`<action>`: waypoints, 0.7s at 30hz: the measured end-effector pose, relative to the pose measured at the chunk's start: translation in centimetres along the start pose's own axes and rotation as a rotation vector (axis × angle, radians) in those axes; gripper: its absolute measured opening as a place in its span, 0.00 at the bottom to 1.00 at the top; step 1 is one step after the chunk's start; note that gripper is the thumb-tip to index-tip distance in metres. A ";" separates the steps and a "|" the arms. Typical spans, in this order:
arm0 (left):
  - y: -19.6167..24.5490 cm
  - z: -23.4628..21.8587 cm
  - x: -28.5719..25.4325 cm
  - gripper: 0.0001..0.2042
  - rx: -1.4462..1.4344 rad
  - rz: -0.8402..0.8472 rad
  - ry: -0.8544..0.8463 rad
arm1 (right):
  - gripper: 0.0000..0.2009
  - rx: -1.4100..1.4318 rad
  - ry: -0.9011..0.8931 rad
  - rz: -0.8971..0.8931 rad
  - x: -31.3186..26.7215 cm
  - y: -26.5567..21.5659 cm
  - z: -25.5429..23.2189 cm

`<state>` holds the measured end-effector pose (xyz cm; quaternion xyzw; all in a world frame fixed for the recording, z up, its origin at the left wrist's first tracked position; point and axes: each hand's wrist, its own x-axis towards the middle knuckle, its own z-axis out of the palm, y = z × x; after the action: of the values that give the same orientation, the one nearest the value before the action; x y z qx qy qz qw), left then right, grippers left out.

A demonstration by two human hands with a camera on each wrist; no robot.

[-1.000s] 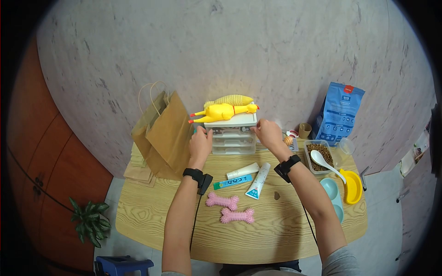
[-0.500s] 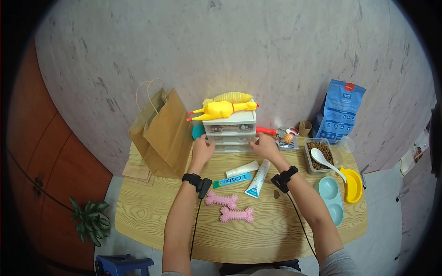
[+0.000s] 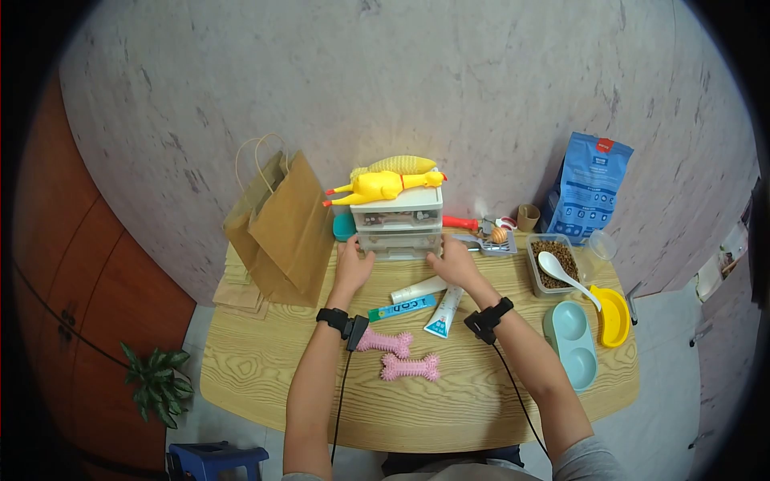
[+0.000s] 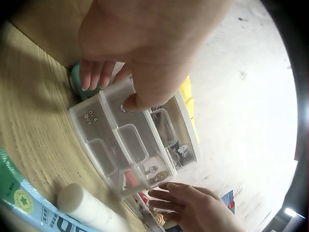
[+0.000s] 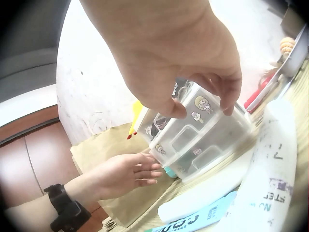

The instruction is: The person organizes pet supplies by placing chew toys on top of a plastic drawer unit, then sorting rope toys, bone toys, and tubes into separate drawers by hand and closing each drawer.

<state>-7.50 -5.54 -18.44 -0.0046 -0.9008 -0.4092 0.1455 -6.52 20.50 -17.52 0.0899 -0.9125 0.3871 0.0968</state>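
Note:
The clear drawer box (image 3: 399, 244) stands against the wall, its fronts closed or nearly so. My left hand (image 3: 353, 264) is at its lower left front corner, my right hand (image 3: 454, 263) at the lower right. In the left wrist view, the left hand (image 4: 154, 43) has its thumb on the middle drawer front, fingers loosely extended by the side. In the right wrist view, the right hand (image 5: 178, 63) has its thumb against the front, fingers reaching round the side. A yellow rubber chicken (image 3: 383, 186) lies on top, before a textured yellow toy (image 3: 401, 165).
Tubes (image 3: 443, 313), a blue box (image 3: 401, 308) and pink bone toys (image 3: 411, 367) lie in front. Paper bag (image 3: 290, 232) at left; kibble container (image 3: 553, 264), twin bowl (image 3: 571, 322), yellow dish (image 3: 614, 317) and blue food bag (image 3: 592, 188) at right.
Both hands have moved down along the box's front corners, from the upper drawer to the lower ones. More of the upper drawer's front shows between and above them.

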 end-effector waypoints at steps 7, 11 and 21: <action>-0.3 -0.7 -2.4 0.33 0.076 0.064 -0.022 | 0.34 0.077 -0.110 0.020 -3.0 -1.5 -1.4; -0.6 -1.3 -3.7 0.34 0.138 0.084 -0.034 | 0.34 0.111 -0.121 0.035 -4.8 -2.1 -1.8; -0.3 -2.5 -6.5 0.36 0.196 0.094 -0.059 | 0.30 0.165 -0.100 0.033 -7.6 -2.3 -1.6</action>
<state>-0.63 -6.86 -18.86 -0.0447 -0.9393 -0.3113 0.1374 1.51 20.75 -16.73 0.1018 -0.8825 0.4577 0.0368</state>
